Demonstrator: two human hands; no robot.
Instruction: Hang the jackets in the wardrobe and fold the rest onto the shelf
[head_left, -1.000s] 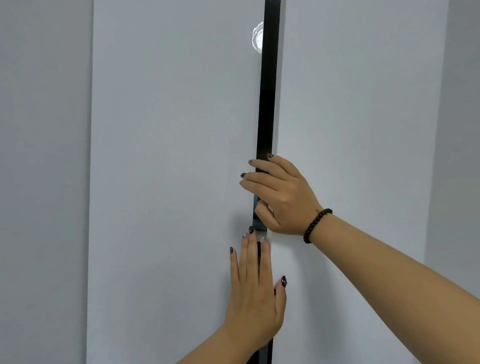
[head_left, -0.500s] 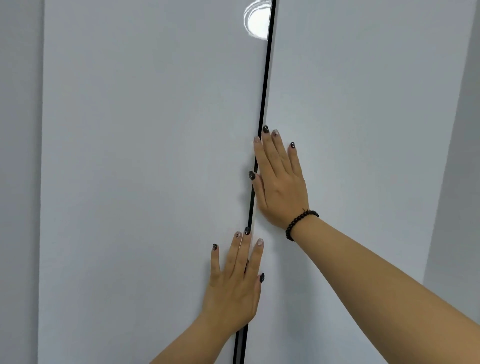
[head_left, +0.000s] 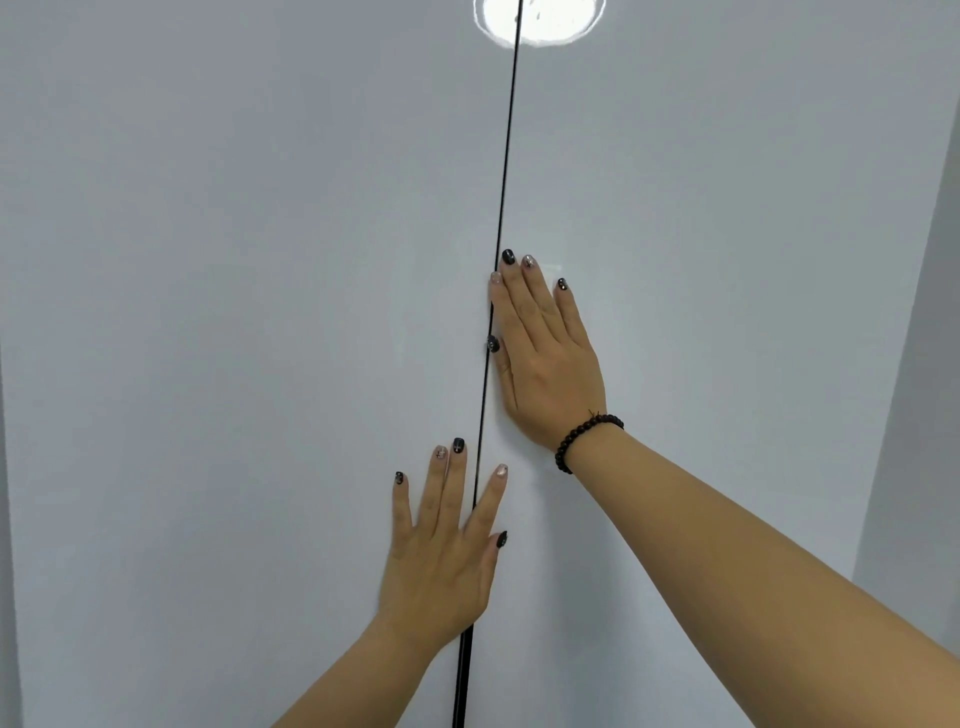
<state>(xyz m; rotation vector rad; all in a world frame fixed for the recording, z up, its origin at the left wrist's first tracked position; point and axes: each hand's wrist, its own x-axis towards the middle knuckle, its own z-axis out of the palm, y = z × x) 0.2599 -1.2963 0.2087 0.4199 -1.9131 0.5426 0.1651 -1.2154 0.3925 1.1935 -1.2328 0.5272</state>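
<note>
Two white wardrobe doors fill the view, the left door (head_left: 249, 364) and the right door (head_left: 727, 260), with only a thin dark seam (head_left: 501, 197) between them. My left hand (head_left: 441, 551) lies flat with straight fingers across the seam low down, its palm on the left door. My right hand (head_left: 545, 358), with a dark bead bracelet at the wrist, presses flat on the right door beside the seam, higher up. No jackets or other clothes are in view; the wardrobe's inside is hidden.
A bright round light reflection (head_left: 540, 21) shows at the top of the doors. A grey wall (head_left: 924, 415) runs down the right edge, and a narrow grey strip (head_left: 8, 519) borders the left edge.
The wide dark gap between the doors has narrowed to a thin line. My right hand left the door's edge and now lies flat on the door face.
</note>
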